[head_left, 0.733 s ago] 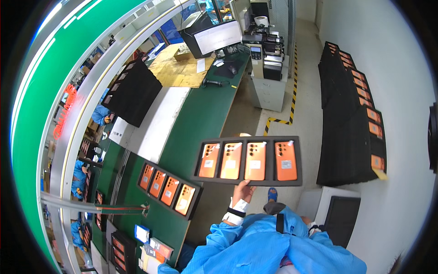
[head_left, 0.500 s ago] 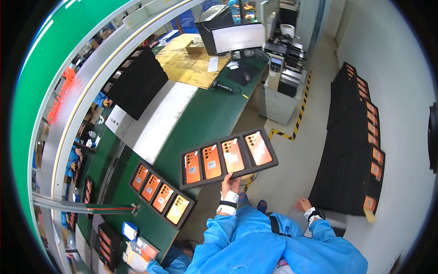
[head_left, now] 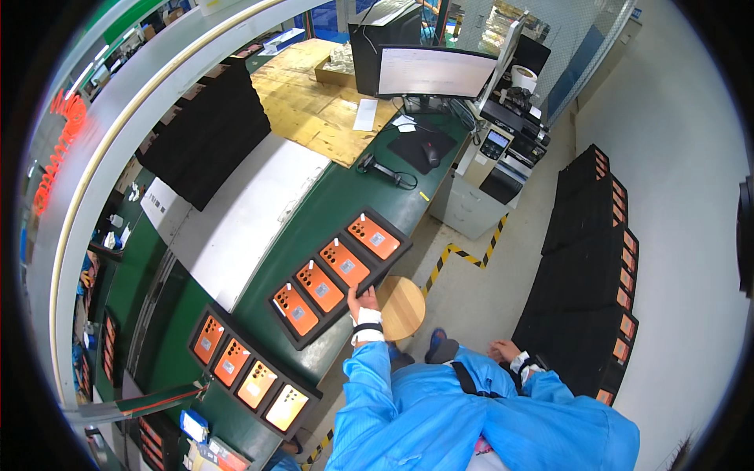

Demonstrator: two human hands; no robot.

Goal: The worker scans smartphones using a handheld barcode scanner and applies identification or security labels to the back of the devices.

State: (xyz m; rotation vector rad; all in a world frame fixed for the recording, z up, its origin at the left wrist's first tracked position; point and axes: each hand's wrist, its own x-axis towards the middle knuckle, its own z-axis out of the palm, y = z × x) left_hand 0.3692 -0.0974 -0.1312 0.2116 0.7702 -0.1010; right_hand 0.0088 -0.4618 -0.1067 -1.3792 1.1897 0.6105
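Pretty bright, even light; glare blowing out lower phone (head_left: 287, 407); held tray (head_left: 392, 257) decently sharp; fisheye bends edges, corners black.

Phone tray (head_left: 357, 246) beyond second tray (head_left: 271, 396), monitor (head_left: 436, 73) behind, stacked trays (head_left: 554, 314) right.

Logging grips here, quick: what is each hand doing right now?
Left hand: holding a black tray of four orange phones by its edge.
Right hand: loosely open, nothing visible in it.

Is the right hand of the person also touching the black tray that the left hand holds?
No: only the left hand grips the black tray, while the right hand is apart from it.
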